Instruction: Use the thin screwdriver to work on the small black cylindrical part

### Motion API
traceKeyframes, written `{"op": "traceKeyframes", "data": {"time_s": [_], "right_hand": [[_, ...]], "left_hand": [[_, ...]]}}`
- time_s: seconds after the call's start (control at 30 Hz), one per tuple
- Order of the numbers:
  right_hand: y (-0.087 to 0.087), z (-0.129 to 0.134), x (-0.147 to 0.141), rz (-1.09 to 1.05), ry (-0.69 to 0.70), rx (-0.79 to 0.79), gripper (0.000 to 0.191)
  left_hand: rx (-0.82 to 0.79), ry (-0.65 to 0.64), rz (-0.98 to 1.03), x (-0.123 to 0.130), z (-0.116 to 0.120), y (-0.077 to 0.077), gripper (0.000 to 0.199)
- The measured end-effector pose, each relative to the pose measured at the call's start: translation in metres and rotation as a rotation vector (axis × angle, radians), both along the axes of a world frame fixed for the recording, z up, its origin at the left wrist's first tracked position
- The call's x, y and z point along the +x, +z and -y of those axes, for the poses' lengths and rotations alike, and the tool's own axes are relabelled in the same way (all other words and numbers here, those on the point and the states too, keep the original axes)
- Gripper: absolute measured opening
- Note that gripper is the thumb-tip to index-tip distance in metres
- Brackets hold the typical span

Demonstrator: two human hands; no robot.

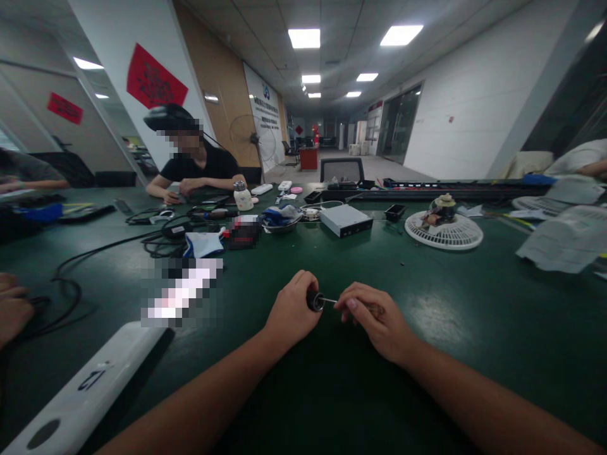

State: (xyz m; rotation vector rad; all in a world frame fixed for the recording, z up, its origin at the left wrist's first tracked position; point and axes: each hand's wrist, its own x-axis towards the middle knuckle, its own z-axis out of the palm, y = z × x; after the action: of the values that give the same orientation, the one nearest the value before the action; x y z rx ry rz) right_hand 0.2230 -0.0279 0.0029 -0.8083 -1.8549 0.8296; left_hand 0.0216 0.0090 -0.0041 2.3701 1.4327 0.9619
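Observation:
My left hand (294, 308) is closed round a small black cylindrical part (315, 301), whose round open end faces right. In my right hand (372, 316) is a thin screwdriver (330, 301); its handle lies mostly hidden under the curled fingers. The metal shaft points left and its tip reaches the open end of the black part. Whether the tip touches anything inside cannot be made out. Both hands are just above the dark green table (360, 265).
A grey metal box (346, 219) and a white fan grille (443, 230) stand beyond my hands. At the left are a long white device (90, 385), black cables (71, 284) and a white-blue cloth (205, 243). A person (199, 158) sits across; another person's hand (13, 308) is at the left edge.

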Motion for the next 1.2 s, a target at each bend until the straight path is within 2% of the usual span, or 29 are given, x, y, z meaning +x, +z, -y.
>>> {"op": "traceKeyframes", "data": {"time_s": [0.1,0.27,0.43,0.63,0.83,1.07,1.2], "right_hand": [[-0.0002,0.0005,0.0001,0.014,0.014,-0.014,0.030],[-0.0014,-0.0007,-0.0001,0.022,-0.073,0.026,0.031],[-0.0035,-0.0007,-0.0005,-0.010,0.052,-0.014,0.029],[-0.0020,-0.0007,0.0001,0.018,-0.074,0.034,0.031],[-0.0025,0.0003,-0.0016,-0.005,0.047,0.001,0.028],[-0.0036,-0.0008,-0.0007,0.009,-0.058,0.010,0.031],[-0.0021,0.0002,-0.0015,-0.005,-0.015,0.009,0.027]], "left_hand": [[0.002,-0.008,-0.001,0.0003,0.0000,0.0000,0.018],[0.014,-0.001,0.007,0.0009,-0.0010,-0.0014,0.018],[0.026,-0.006,0.024,0.0006,-0.0010,-0.0015,0.021],[0.005,-0.005,0.013,0.0003,-0.0013,-0.0018,0.020],[0.019,-0.007,0.011,-0.0012,-0.0019,-0.0036,0.020],[-0.004,0.000,0.010,-0.0008,-0.0011,-0.0024,0.018],[0.013,0.001,0.022,-0.0008,-0.0021,-0.0041,0.019]]}}
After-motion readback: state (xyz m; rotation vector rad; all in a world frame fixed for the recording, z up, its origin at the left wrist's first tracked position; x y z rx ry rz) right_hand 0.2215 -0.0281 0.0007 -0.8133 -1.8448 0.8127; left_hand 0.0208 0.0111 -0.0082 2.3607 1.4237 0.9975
